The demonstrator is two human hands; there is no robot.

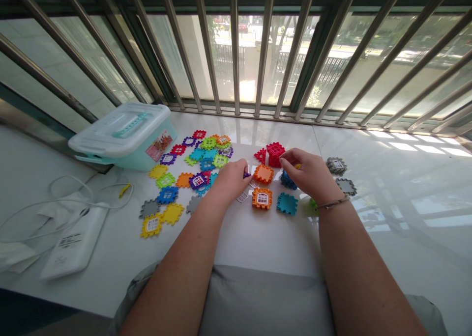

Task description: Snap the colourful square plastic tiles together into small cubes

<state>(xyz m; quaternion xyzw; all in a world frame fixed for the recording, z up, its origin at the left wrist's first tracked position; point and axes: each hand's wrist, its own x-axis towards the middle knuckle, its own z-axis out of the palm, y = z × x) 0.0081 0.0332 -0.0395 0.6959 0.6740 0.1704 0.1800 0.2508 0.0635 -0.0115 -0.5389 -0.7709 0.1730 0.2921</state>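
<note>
My left hand (233, 178) rests on the white sill, fingers pinched on a small purple piece (246, 175) beside an orange tile (263, 173). My right hand (309, 174) is curled, fingers closed near a red block cube (275, 154) and a bit of yellow at its fingertips; what it holds is hidden. An orange window tile (262, 198) and a teal tile (287, 203) lie in front of both hands. A blue tile (286, 181) sits under my right hand.
Several coloured interlocking tiles (191, 171) are scattered left of my hands. A teal lidded box (125, 134) stands at the back left. A white power bank with cable (75, 240) lies left. Grey tiles (336, 165) lie right. Window bars (236, 51) rise behind.
</note>
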